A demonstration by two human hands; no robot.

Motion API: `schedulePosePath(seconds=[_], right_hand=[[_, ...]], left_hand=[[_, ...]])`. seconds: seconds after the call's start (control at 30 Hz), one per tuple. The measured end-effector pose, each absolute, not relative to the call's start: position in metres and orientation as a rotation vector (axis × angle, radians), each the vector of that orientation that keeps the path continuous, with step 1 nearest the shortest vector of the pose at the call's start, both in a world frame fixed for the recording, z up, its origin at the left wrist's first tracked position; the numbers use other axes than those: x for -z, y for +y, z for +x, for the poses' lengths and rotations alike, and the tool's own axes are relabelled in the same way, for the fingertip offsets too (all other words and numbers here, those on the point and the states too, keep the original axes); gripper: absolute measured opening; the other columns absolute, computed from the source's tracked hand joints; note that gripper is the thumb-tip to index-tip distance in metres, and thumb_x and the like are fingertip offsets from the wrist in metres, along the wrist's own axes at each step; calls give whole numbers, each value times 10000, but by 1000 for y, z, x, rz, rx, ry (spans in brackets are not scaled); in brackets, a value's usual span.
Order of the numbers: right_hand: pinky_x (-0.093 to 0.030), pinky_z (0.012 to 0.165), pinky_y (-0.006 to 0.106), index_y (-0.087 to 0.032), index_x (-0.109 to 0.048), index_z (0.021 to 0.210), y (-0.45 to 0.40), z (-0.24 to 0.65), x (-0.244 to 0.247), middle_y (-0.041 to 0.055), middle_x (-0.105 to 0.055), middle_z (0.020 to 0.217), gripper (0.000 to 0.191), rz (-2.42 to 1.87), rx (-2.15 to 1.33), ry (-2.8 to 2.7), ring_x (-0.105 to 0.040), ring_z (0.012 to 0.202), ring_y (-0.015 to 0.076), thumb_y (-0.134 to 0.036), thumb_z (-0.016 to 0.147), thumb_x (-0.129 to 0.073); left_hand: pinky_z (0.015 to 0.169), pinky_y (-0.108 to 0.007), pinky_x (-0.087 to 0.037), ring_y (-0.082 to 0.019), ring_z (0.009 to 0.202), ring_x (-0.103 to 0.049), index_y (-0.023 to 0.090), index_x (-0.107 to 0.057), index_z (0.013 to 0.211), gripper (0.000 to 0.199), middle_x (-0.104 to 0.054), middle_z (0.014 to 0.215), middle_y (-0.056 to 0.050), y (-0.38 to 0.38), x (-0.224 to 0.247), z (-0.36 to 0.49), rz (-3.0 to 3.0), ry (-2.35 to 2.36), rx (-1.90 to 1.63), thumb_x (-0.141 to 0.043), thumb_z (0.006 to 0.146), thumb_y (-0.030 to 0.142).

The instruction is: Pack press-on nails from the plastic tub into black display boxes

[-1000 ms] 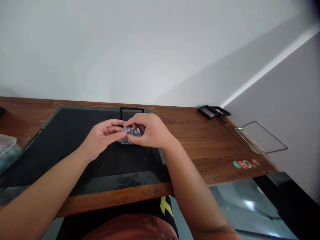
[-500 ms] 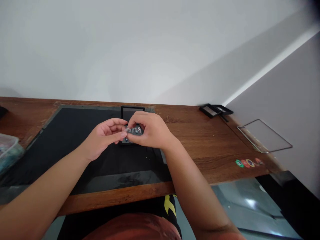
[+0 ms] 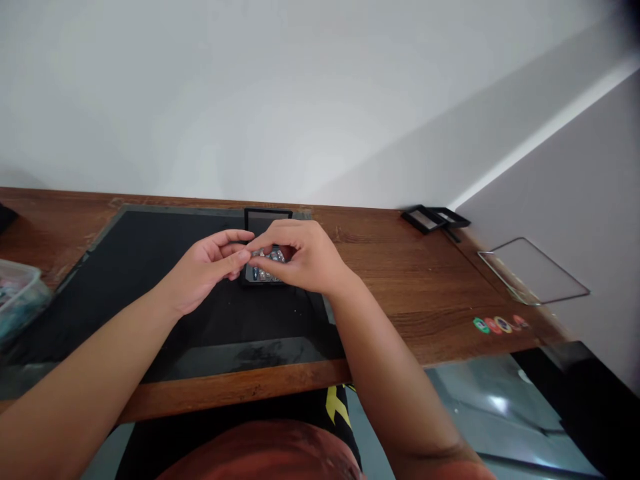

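Note:
A small black box [image 3: 247,278] stands with its lid [image 3: 268,214] raised on a dark mat. Several small shiny pieces [image 3: 274,256] lie in it, their kind too small to make out. Just above the box's near left part, my left hand [image 3: 213,264] pinches with thumb and fingertips. My right hand [image 3: 300,257] meets it there, thumb and forefinger closing on the same spot. Something tiny and shiny seems to sit between the fingertips, mostly hidden by them. The right hand covers part of the box.
The dark mat [image 3: 150,267] covers much of the wooden table [image 3: 380,267]. A clear plastic tub [image 3: 23,293] is at the left edge. Two black cases [image 3: 423,219] lie at the back right. Round stickers [image 3: 493,325] and a metal wire frame [image 3: 533,270] are at the right.
The right fingers have shifted slightly and straightened toward the left fingertips. More of the shiny pieces in the box now show. The whole view has moved a little.

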State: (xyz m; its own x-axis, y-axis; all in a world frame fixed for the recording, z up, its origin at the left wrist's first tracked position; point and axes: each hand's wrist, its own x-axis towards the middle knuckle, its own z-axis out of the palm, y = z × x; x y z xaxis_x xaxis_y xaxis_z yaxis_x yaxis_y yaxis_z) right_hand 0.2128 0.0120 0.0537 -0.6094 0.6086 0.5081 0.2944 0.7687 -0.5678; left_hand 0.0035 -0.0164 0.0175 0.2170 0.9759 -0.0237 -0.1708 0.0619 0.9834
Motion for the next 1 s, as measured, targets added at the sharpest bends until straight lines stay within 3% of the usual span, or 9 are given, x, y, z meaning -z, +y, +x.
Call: schedulePosePath(seconds=[0.37,0.53,0.67,1.0], right_hand=[[-441,638,246,-181,-780,909,16,211,-47,19,-733,811,108,-530,-620,-2145,-553,655,97,-251,905,-698],[-413,581,227,-179,-764,990,14,210,-47,-1,-713,805,146,-615,-741,-2118,-496,586,71,-260,909,-673],[-404,619,240,-197,-775,1030,15,210,-46,-8,-712,825,173,-711,-720,-2173,-495,601,72,-265,910,-671],[-370,648,258,-196,-771,1012,14,209,-48,-21,-699,787,158,-813,-684,-2220,-531,657,93,-264,899,-684]], left_hand=[[557,-177,-434,-60,594,-517,208,-735,1104,410,-663,780,12,-16,-16,2,1165,898,-1127,-891,757,362],[574,-184,-449,-73,642,-533,208,-722,1073,323,-697,897,-12,-15,-15,2,1304,871,-1202,-855,803,323],[613,-192,-469,-75,662,-541,214,-699,1105,271,-693,934,-10,-14,-12,3,1400,903,-1242,-792,869,308],[615,-201,-442,-80,639,-529,196,-686,1121,285,-639,786,16,-15,-12,5,1379,1011,-1229,-758,880,331]])
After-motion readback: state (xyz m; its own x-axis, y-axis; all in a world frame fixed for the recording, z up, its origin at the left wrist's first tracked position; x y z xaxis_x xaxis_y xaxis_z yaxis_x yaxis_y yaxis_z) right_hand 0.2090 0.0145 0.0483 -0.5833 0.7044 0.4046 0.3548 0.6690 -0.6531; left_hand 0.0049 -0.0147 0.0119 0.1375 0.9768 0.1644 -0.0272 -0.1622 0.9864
